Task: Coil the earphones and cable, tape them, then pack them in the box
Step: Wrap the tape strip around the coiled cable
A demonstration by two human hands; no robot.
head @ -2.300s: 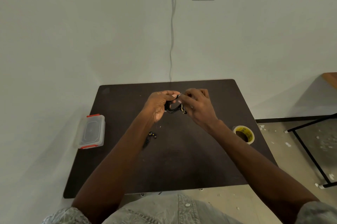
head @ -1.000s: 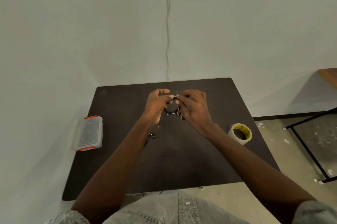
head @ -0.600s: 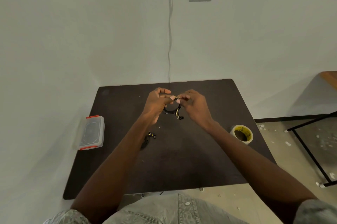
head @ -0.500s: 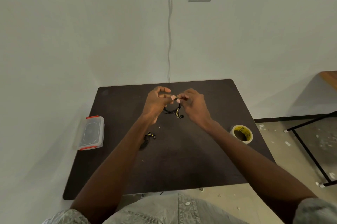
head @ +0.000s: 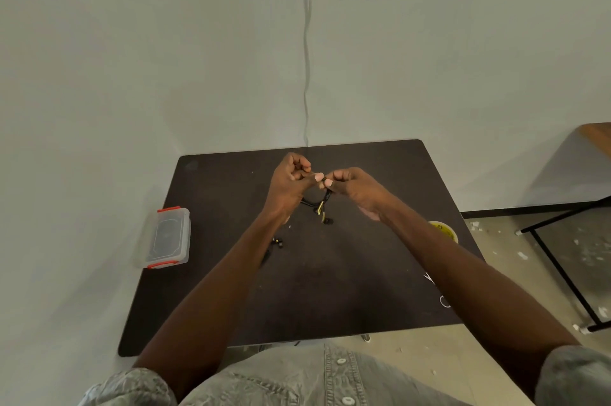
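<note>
Head view: both hands are raised over the far middle of the dark table (head: 330, 290), thumbs almost meeting. Left hand (head: 289, 184) has its fingers curled in, pinching the top of a small black coil of cable (head: 314, 202); right hand (head: 355, 189) pinches the same bundle from the right, fingers curled tight. The coil hangs below the fingertips, with a gold-coloured plug (head: 320, 208) and a dark end piece dangling just under it, clear of the table. Whether a strip of tape is already between the fingers cannot be told at this resolution; possibly a clear piece, not confirmed. Judgement: the step in hand is closing the coil with tape. To do it well, keep the left pinch fixed on the crossing of the loops so they do not spring apart, let the right hand wrap around all strands at once, and tuck the dangling plug in first. A second dark item, likely the earphones (head: 277, 243), lies on the table partly under the left forearm. The tape roll (head: 444, 230) sits at the right edge, half hidden by the right arm. The box (head: 169, 237), clear with red clips and lid on, overhangs the left edge; it will need opening before packing.
</note>
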